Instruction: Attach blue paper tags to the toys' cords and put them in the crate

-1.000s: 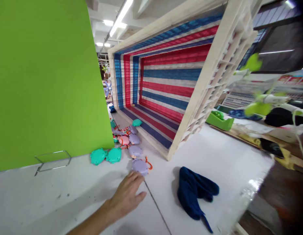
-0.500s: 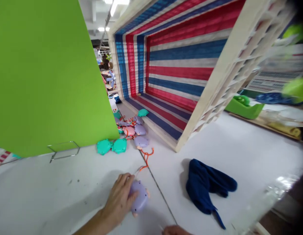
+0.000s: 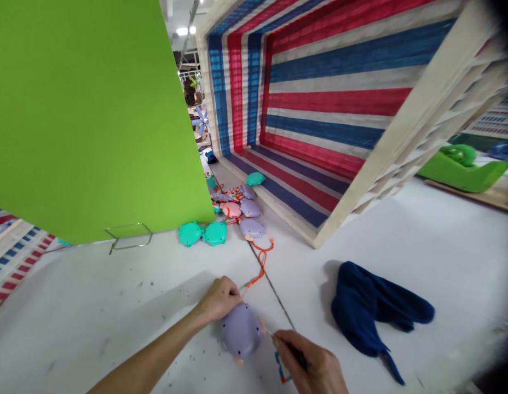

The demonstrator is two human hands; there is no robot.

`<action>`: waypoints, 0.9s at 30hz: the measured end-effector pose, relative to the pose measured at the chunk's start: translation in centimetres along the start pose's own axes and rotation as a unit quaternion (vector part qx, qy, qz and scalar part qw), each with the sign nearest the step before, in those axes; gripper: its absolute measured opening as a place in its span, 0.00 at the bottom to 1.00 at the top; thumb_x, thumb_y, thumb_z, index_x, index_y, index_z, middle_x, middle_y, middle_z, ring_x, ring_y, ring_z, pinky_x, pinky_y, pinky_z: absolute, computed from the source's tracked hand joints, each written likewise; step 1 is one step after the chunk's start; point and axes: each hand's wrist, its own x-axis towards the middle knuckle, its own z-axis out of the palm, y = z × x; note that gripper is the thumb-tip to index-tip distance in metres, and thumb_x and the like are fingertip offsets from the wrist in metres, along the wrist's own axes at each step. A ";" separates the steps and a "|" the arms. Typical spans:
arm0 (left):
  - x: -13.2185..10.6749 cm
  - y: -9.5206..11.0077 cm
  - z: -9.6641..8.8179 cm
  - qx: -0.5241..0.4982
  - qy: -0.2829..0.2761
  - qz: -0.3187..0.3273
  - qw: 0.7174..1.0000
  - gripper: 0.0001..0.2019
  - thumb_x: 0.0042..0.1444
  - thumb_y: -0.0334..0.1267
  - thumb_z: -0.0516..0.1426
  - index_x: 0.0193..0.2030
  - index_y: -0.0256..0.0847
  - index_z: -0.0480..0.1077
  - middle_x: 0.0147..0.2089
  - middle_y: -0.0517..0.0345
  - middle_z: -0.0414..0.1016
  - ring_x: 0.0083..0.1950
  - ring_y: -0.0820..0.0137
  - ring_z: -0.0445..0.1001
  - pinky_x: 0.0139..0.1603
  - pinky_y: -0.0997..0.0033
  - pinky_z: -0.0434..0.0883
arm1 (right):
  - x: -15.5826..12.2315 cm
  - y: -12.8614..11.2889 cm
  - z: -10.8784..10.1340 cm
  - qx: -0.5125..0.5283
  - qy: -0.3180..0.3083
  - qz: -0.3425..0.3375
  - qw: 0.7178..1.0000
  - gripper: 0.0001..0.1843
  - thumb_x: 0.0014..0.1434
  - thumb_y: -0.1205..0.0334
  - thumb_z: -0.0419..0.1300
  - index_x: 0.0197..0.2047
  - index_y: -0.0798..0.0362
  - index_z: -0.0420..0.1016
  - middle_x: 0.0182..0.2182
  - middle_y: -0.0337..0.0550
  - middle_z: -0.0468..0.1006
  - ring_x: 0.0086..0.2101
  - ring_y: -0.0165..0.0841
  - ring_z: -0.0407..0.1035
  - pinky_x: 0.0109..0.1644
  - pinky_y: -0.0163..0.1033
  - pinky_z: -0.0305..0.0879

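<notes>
My left hand point(image 3: 219, 300) grips a lilac animal-shaped toy point(image 3: 241, 332) on the white table, fingers closed over its far edge. An orange cord point(image 3: 259, 268) runs from the toy up toward the pile of toys. My right hand point(image 3: 313, 364) comes in from the bottom edge, fingers pinched around a thin tool whose tip touches the toy's right side. A small red-and-blue item shows beneath that hand.
A pile of teal, lilac and pink toys point(image 3: 233, 216) lies between a green board point(image 3: 90, 109) and a large wooden frame with striped lining point(image 3: 319, 109). A dark blue cloth point(image 3: 373, 309) lies to the right. A green tray point(image 3: 463, 169) stands far right.
My left hand reached the lilac toy, took it and pulled it toward me. My right hand came into view with a thin tool and met the toy.
</notes>
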 end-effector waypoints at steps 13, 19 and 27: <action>-3.6 0.6 0.3 -0.164 -0.007 0.010 0.986 0.09 0.45 0.36 0.50 0.23 0.34 0.67 0.19 0.65 0.58 0.21 0.77 0.55 0.21 0.78 0.53 | 2.2 -3.5 2.2 -0.223 -0.011 0.024 0.974 0.12 0.55 0.67 0.51 0.25 0.49 0.71 0.19 0.37 0.77 0.22 0.31 0.71 0.24 0.31 0.53; -5.6 1.3 0.2 -0.204 0.003 0.052 0.978 0.09 0.47 0.36 0.50 0.24 0.34 0.68 0.21 0.62 0.62 0.23 0.76 0.57 0.24 0.78 0.56 | 2.2 -4.6 2.9 -0.232 -0.014 0.025 0.972 0.12 0.56 0.66 0.50 0.24 0.51 0.70 0.19 0.39 0.76 0.21 0.32 0.71 0.23 0.32 0.53; -8.0 1.3 0.8 -0.341 0.060 0.011 0.938 0.14 0.50 0.45 0.52 0.24 0.34 0.67 0.21 0.62 0.59 0.24 0.76 0.57 0.25 0.78 0.54 | 1.0 -4.6 4.3 -0.047 0.025 -0.012 0.999 0.16 0.60 0.59 0.47 0.32 0.54 0.73 0.20 0.40 0.74 0.20 0.29 0.66 0.25 0.29 0.60</action>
